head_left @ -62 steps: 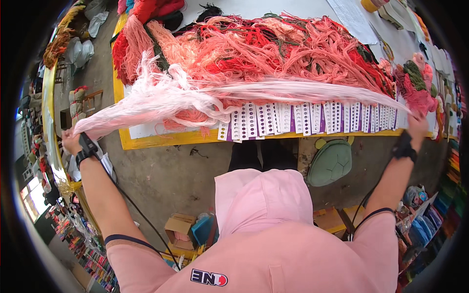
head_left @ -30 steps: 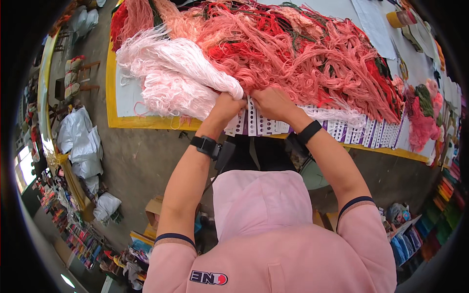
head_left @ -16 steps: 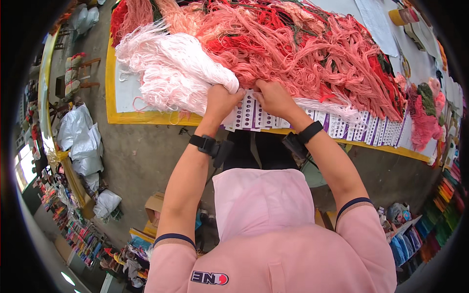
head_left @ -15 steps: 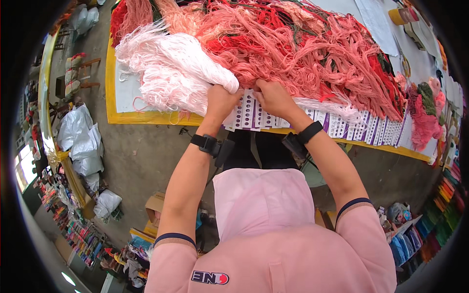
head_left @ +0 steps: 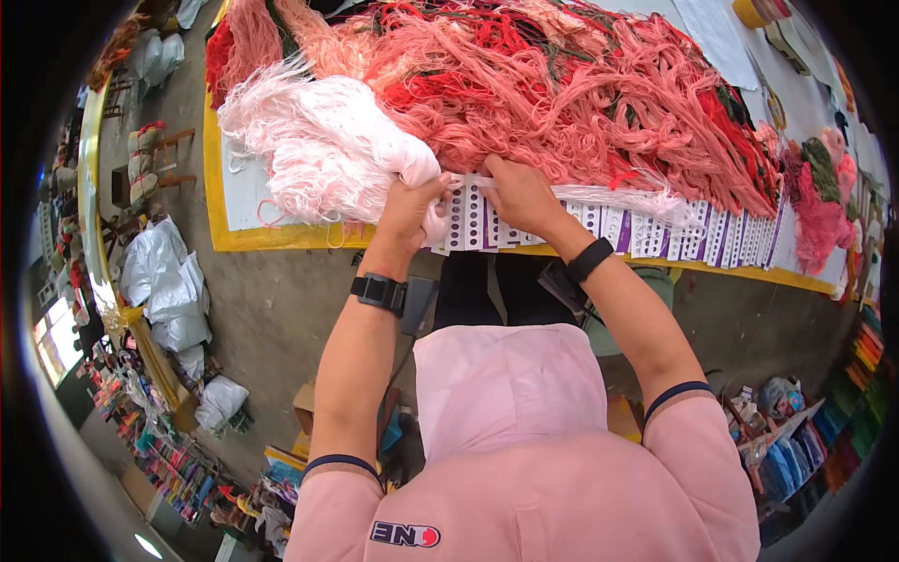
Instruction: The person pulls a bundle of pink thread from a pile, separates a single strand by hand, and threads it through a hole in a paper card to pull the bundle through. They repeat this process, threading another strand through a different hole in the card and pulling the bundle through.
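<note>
Here both hands (left hand (head_left: 409,208), right hand (head_left: 518,192)) grip pale yarn (head_left: 328,155) near table's edge (head_left: 281,238).

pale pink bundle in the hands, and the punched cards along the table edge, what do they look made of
The pale pink bundle looks like soft yarn or thread: loose matte strands, fraying at the ends, sagging where the left hand grips it. The punched cards look like thin card or stiff paper: flat, white, with rows of holes; plastic cannot be ruled out.
</note>
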Available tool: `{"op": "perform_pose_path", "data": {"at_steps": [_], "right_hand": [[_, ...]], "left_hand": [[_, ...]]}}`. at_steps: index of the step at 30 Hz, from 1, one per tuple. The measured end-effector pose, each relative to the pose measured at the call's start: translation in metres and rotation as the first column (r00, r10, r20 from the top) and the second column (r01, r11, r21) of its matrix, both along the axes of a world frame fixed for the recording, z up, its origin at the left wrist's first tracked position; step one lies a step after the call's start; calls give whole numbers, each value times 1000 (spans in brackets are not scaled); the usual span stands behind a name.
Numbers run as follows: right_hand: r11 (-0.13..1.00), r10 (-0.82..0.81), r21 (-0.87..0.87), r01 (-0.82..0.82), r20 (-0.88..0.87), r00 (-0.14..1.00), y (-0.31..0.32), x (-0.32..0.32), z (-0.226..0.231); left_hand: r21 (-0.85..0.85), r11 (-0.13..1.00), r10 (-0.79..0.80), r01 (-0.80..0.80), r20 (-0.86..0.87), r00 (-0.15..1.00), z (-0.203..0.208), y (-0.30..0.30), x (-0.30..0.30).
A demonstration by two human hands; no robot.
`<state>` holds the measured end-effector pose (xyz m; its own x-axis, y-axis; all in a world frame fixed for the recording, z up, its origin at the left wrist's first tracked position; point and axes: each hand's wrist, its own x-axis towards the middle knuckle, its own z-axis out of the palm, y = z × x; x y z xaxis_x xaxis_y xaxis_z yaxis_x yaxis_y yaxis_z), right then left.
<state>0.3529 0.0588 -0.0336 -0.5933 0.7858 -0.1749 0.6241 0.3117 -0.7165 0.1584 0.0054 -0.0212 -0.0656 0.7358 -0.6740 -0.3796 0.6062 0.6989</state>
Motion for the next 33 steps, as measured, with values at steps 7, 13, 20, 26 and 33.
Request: {"op": "perform_pose_path", "data": {"at_steps": [7,13,20,26,33], "right_hand": [[1000,-20,-6,19,-58,998,2,5,-4],[889,-284,-424,172,-217,934,11,8,0],[989,-19,-145,6,-86,996,17,-1,2],[978,-45,-205,44,-4,999,19,-2,-2],[876,-199,-474,89,-187,962,9,-6,4]], "left_hand": [[157,987,-91,25,434,896,3,-16,4],[335,434,-271,836,-837,476,5,-13,11],[196,575,-547,795,-631,551,1,6,2],[233,960,167,-154,-40,985,30,7,-105],[442,874,477,-201,-706,523,88,-10,-215]]}}
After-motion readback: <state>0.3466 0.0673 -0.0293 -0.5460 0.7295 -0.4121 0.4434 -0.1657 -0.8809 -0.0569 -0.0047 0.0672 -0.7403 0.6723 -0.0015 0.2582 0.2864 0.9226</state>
